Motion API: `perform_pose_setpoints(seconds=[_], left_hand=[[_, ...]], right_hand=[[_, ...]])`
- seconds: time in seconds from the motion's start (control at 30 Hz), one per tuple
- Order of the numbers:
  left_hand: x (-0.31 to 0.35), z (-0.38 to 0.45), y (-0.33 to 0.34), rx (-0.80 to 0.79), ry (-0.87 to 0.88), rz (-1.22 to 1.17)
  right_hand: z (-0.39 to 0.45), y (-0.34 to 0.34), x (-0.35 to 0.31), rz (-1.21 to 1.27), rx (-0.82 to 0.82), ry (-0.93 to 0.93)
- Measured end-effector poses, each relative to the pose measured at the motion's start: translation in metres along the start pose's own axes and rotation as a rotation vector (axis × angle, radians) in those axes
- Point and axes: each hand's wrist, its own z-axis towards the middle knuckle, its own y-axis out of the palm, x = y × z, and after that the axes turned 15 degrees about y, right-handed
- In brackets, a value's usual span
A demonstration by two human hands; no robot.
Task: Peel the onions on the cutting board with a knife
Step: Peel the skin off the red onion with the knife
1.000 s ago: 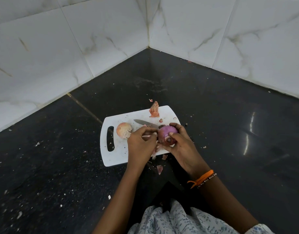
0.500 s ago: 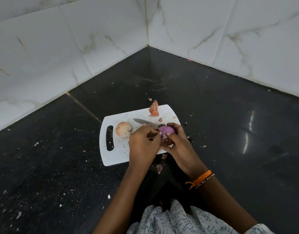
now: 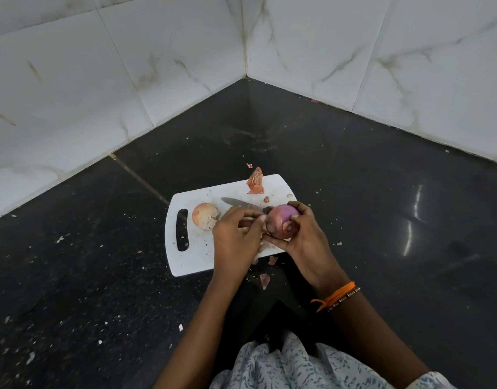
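A white cutting board (image 3: 196,258) lies on the dark floor. My right hand (image 3: 307,244) grips a half-peeled purple onion (image 3: 279,219) just above the board's right end. My left hand (image 3: 236,240) is right beside it, its fingertips pinching the skin on the onion's left side. A knife (image 3: 238,203) lies flat on the board behind my hands with its blade pointing left; its handle end is partly hidden by the onion. An unpeeled pale onion (image 3: 203,215) sits on the board near the handle slot.
A large curl of onion skin (image 3: 255,181) rests on the board's far edge, and smaller scraps (image 3: 264,280) lie on the floor in front of it. White marble-tiled walls meet in a corner (image 3: 246,75) behind. Dark floor stretches to both sides.
My left hand has drawn back to the left, uncovering more of the purple onion. My right hand has turned the onion a little. The knife and the pale onion have not moved.
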Motion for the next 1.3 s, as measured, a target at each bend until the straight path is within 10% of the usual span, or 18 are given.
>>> perform_pose_setpoints(seconds=[0.77, 1.3], left_hand=[[0.01, -0.001, 0.009, -0.008, 0.076, 0.147], [-0.021, 0.005, -0.001, -0.07, -0.112, 0.178]], right_hand=[[-0.007, 0.006, 0.005, -0.341, 0.06, -0.184], [-0.006, 0.003, 0.0, -0.114, -0.015, -0.064]])
